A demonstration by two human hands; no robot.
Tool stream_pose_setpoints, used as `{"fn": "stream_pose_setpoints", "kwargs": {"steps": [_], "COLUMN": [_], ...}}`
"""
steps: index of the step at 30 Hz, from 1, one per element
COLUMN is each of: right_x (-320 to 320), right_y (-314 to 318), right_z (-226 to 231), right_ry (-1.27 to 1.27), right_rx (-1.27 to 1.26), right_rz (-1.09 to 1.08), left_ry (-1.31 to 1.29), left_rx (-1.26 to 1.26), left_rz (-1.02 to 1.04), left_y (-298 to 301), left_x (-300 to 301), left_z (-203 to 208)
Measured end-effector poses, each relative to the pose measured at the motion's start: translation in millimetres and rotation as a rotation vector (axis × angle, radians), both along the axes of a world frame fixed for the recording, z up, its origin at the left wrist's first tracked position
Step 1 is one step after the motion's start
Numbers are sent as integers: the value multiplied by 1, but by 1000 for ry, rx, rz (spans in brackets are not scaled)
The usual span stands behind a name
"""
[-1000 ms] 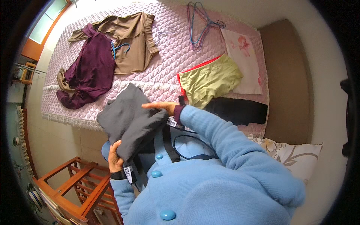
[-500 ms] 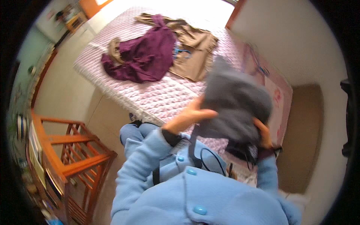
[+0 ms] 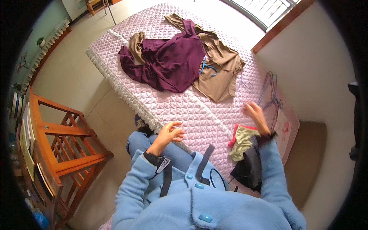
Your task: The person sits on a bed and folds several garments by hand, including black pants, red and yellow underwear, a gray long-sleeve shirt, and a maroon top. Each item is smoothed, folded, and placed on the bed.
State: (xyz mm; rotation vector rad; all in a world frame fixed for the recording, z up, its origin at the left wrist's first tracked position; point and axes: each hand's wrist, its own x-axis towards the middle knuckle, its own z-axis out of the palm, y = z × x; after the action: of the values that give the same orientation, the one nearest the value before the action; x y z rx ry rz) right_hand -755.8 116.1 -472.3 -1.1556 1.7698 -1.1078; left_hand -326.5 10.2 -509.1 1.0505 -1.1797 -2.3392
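My left hand (image 3: 167, 137) hovers over the bed's front edge, holding nothing, its fingers loosely bent and apart. Farther right, my right hand (image 3: 256, 117) reaches over the quilt with fingers stretched out and nothing seen in them. Below it lies a yellow-green garment with red trim (image 3: 241, 142). Beside my right forearm is a dark grey piece of cloth (image 3: 248, 168), partly hidden by the sleeve. Flat on the pink quilted bed cover (image 3: 153, 101) are a purple long-sleeved top (image 3: 172, 61) and a brown top (image 3: 218, 82). A blue hanger (image 3: 208, 69) pokes out between them.
More hangers (image 3: 271, 94) lie at the bed's right side by the white wall (image 3: 303, 73). A brown padded panel (image 3: 308, 153) stands at the right. At the left is an orange wooden rack (image 3: 73, 128) on the tiled floor (image 3: 99, 109). A railing (image 3: 272, 13) shows beyond the bed.
The grey cloth that both hands held up has left them. My hands have moved apart, the left one leftward. The yellow-green garment has come into sight, and the view has shifted.
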Motion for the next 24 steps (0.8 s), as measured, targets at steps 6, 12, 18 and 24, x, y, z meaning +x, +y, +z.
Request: {"fn": "stream_pose_setpoints", "kwargs": {"steps": [6,12,18,24], "right_x": [88,121,180,210], "right_y": [-258,-289,-225,-114], "right_z": [-102,-93,70,218], "right_ry": [-455,-723,-1053,-613], "right_rx": [-48,-174,-455,-569], "right_rz": [-164,-295,147,459], "left_ry": [-22,-267,-541,-285], "left_rx": [-1,-196,-1405,-1828], "left_rz": [288,469,451,572], "left_y": [-2,-24,-50,-49], "left_x": [67,97,27,2], "left_z": [-2,-7,85,183]}}
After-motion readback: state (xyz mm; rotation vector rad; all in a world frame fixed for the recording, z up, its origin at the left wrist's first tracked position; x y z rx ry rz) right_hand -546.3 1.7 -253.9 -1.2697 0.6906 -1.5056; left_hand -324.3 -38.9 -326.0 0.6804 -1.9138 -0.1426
